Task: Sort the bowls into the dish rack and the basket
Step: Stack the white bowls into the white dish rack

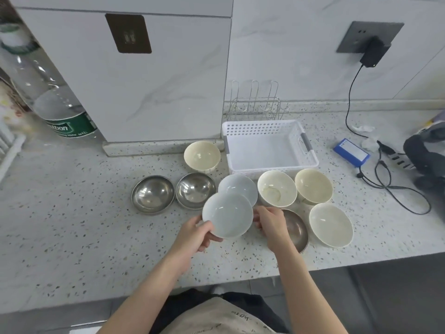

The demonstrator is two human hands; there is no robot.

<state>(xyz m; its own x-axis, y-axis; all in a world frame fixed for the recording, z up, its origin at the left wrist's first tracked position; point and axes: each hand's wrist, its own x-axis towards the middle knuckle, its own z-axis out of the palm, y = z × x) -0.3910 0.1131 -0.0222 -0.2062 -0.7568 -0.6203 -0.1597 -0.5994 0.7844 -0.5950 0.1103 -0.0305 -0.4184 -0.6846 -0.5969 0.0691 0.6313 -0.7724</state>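
Head view: speckled countertop (72, 213) below a marbled wall (289, 56); basket (310, 162) at 12 o'clock, wire dish rack (255, 104) behind it. At centre, left hand (195, 235) and right hand (269, 225) grip a pale bowl (227, 214) by opposite rims, other bowls alongside.

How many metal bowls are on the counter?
3. Two metal bowls sit side by side at left; a third lies partly hidden behind the right hand.

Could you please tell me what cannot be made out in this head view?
- Steel bowl: its left part is hidden by the right hand.
- Rear pale bowl: its front is covered by the held pale bowl.
- Dish rack: its base is hidden behind the basket.
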